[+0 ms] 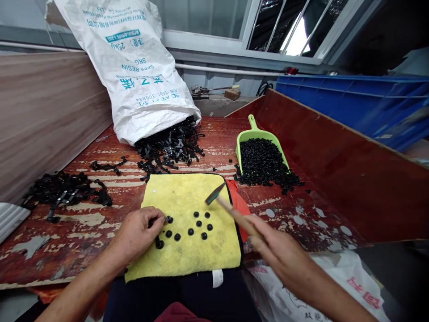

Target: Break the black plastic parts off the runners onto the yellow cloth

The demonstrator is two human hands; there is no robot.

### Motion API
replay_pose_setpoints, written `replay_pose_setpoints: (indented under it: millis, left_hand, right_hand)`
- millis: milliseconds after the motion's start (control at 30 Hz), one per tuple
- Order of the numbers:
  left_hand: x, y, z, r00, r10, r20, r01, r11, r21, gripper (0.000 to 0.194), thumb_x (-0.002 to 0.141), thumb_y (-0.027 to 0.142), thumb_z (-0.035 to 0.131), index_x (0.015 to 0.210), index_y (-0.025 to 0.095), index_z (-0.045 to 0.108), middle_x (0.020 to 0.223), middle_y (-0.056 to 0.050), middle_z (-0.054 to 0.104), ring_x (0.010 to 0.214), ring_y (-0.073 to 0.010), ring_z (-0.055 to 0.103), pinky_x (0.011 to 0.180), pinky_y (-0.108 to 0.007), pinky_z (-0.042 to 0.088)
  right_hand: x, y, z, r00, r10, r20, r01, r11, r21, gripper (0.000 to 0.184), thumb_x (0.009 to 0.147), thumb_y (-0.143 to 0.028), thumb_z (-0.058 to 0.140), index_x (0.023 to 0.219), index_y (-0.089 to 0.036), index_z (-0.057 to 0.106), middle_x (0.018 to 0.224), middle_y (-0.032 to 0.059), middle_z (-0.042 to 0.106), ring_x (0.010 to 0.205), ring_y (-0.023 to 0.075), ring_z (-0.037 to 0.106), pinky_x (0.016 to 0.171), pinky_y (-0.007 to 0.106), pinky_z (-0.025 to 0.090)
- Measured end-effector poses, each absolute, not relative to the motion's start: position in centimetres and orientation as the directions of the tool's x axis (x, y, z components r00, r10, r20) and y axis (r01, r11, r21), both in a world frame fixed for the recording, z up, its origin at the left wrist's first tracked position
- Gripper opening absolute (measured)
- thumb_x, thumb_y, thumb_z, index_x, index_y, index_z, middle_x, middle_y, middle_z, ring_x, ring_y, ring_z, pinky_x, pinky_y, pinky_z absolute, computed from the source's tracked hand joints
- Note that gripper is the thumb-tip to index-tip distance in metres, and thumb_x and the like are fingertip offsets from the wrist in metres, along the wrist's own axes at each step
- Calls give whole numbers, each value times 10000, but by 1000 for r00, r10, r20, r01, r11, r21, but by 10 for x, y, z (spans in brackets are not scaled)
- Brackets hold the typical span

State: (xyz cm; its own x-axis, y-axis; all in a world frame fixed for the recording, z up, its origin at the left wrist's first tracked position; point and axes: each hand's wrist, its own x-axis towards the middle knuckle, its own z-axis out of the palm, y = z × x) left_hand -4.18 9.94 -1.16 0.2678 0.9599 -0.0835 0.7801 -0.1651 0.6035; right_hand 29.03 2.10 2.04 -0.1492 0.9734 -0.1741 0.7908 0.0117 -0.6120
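Hammer in your right hand, over the right side of the yellow cloth. Handle's long axis slants from your fist up and leftward, away from you, to the head; the head lies crosswise to it, one end toward far right, the other toward near left. Slight blur on it; height above the cloth hard to tell. Your right fingers are curled round the handle's near end, leaving the head well clear of them. Left hand at the cloth's left side: thumb and forefinger pinched nearly together on a black part, mostly hidden by the hand. One knobbed end shows below the fingers, toward you; another dark, round piece shows right at the fingertips. The part's full axis can't be read. Two loose caps lie just right of the hand; six more sit in a cluster mid-cloth, on the near side of the hammer head. Beyond the cloth: white sack, mouth toward you, spilling black pieces; right of it, green scoop, handle pointing away, heaped with small black bits.
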Motion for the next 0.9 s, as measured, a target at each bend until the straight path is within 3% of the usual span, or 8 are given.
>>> replay_pose_setpoints:
  millis: [133,267,433,567,733,900]
  left_hand:
    - [-41,99,-7,258,963,-82,794,-163,586,281,839,336,441,704,204,649,708,-33,701,685,-215,645,641,-300,417]
    - [-41,99,-5,269,960,-76,795,-177,580,267,832,322,446,683,206,636,687,-28,687,657,-204,626,629,-297,403]
    - [-39,102,-6,269,960,-82,795,-173,581,269,839,321,441,656,210,604,656,-18,649,633,-198,607,612,-294,382]
    - [-40,101,-8,281,957,-74,790,-187,584,267,850,327,446,656,212,590,659,-15,628,643,-194,594,621,-294,377]
    - [-41,99,-10,282,958,-53,784,-198,588,314,880,356,440,613,217,531,634,-14,602,638,-195,585,620,-293,377]
    - [-41,98,-13,296,954,-52,780,-210,589,290,894,333,439,668,211,574,679,-26,638,667,-206,605,642,-301,383]
  right_hand:
    - [246,18,18,-322,938,-124,752,174,-636,425,958,-213,442,1349,-351,537,1184,14,719,1001,214,702,827,296,541]
    - [231,23,17,-339,941,7,749,275,-603,489,976,-223,443,1450,-340,462,1290,41,674,1060,222,693,933,364,552]
    - [226,28,7,-346,934,93,767,338,-545,508,995,-225,418,1493,-324,412,1202,66,705,983,222,707,897,366,572]
    - [220,28,-5,-381,924,33,813,351,-465,556,970,-168,450,1499,-330,397,1034,57,728,881,230,712,791,346,587]
    - [218,26,-4,-339,933,119,772,348,-531,550,997,-189,403,1529,-309,338,1149,82,702,944,229,701,856,362,569]
    - [219,25,-4,-378,925,42,828,358,-432,572,964,-142,454,1505,-316,387,1043,67,724,884,242,713,748,335,580]
